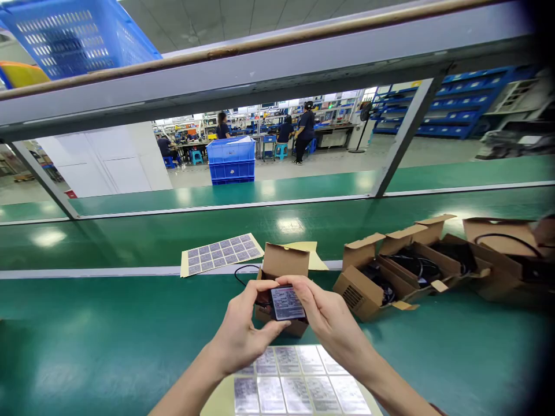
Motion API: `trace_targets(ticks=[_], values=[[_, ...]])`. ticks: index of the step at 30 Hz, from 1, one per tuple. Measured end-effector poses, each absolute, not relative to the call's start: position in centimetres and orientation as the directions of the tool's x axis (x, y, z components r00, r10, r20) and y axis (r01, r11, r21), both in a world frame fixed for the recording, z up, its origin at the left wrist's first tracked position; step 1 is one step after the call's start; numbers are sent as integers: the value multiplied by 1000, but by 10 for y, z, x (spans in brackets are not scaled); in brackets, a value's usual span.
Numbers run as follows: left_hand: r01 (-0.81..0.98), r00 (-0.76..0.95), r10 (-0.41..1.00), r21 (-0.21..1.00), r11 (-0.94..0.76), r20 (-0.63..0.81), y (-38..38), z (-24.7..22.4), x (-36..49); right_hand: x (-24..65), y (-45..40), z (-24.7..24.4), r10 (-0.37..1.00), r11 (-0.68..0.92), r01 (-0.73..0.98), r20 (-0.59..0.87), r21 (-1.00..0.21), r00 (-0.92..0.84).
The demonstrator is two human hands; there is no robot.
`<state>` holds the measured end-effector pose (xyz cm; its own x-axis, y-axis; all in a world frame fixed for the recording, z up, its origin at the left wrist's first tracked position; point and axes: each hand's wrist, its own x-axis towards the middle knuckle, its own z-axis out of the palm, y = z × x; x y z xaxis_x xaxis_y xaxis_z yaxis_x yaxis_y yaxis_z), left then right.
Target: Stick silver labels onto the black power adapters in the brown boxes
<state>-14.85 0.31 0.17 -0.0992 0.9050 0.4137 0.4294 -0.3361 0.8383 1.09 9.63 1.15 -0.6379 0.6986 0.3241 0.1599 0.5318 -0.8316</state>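
Note:
A small black device (288,303) with a silver printed label on its face is held between both hands. My left hand (245,326) grips its left side, thumb at the lower edge and fingers at the top. My right hand (325,306) holds the top and right side, its fingers bent over the edge. Behind the device stands an open cardboard box (286,261), partly hidden by my hands, with a black cable (237,274) looping out on the left. Under my wrists lies a sheet of silver labels (290,384) on the green bench.
Another label sheet (222,254) and a yellowish paper (314,254) lie beyond the box. Several open cardboard boxes (358,292) with black cables stand at the right. A shelf beam (260,58) crosses above, carrying a blue basket (82,37). People work in the background.

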Motion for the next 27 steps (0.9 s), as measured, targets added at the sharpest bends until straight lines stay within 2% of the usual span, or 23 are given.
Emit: trace_targets(ticks=[4,8,10,11,13,15,17,20,24,27], values=[[522,-63,887,773,-361,457,10,-1,-147,12,94,9,764,474,312,209,-823,-610],[638,69,917,689,-344,393,28,-6,-153,28,113,6,681,430,183,184,-884,-709],[787,170,941,536,-307,291,41,-10,-159,47,131,1,701,463,161,249,-872,-668],[862,234,946,402,-309,225,48,-12,-162,59,141,-3,741,504,207,297,-838,-602],[925,353,932,120,-362,86,59,-16,-172,85,159,-12,804,574,397,401,-716,-439],[907,421,907,-38,-420,5,60,-18,-188,109,174,-21,811,581,581,469,-570,-351],[906,418,909,-75,-417,-6,49,-17,-217,125,184,-31,798,583,661,487,-472,-355],[938,340,940,-79,-337,27,6,-15,-284,130,196,-46,774,603,692,502,-397,-386],[989,139,984,-67,-132,111,-78,-12,-381,108,207,-58,774,584,722,522,-370,-358],[990,-5,988,-138,27,153,-139,0,-424,72,202,-58,757,618,703,509,-352,-410]])
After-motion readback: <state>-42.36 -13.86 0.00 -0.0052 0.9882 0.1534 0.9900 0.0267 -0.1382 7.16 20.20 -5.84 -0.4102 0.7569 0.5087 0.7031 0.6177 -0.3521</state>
